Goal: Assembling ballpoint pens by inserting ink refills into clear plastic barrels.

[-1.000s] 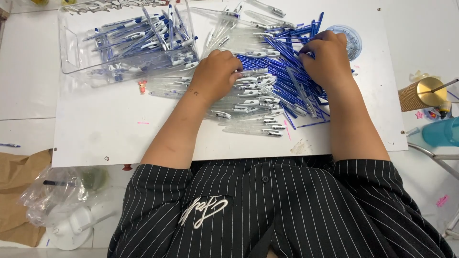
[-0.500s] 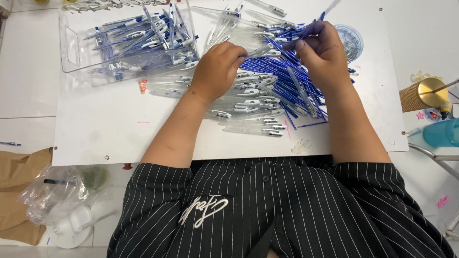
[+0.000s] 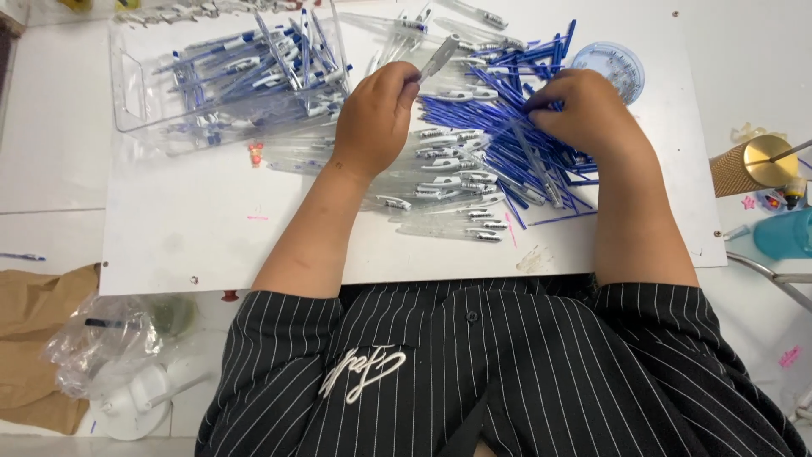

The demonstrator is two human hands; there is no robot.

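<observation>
My left hand is closed around a clear pen barrel that sticks out up and to the right. My right hand rests on a heap of blue ink refills, fingers pinching into them. Under and between both hands lies a pile of clear pen barrels with white clips. A clear plastic bin at the upper left holds several assembled blue pens. All of this sits on a white board.
A round clear lid lies at the board's far right corner. A gold cone-shaped thing and a teal object stand at the right. Brown paper and a crumpled plastic bag lie at the lower left.
My left hand has lifted from the barrel pile with one clear barrel in it. My right hand raised a blue refill, then came back down onto the refill heap.
</observation>
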